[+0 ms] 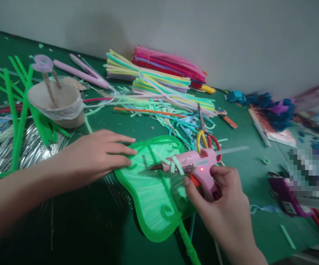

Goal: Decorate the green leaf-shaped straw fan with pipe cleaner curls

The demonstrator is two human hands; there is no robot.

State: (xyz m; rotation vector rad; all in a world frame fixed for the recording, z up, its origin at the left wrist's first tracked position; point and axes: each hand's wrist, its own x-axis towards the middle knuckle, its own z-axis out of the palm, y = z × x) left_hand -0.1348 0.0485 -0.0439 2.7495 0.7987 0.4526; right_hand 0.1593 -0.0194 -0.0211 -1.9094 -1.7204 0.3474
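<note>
A large green leaf (pixel 148 206) made of pipe cleaners, with a thick rim, curled veins and a wrapped stem (pixel 188 244), lies on the table in front of me. My left hand (pixel 108 151) rests with its fingers stretched over the leaf's upper left edge. In my right hand (pixel 228 198) is a pink hot glue gun (pixel 200 165), its red light lit. The gun's nozzle points left above the leaf. A clear glue stick (pixel 233 149) juts from its back end, and small pale green scraps (pixel 177 165) cling to its barrel.
Scissors (pixel 202 134) with red and yellow handles lie just behind the glue gun. Bundles of pipe cleaners (pixel 159 73) sit against the wall. A cup (pixel 71 110) holding a lilac heart stands at left, near a pink hair-iron-like tool (pixel 82 73). A purple object (pixel 289 197) is at right.
</note>
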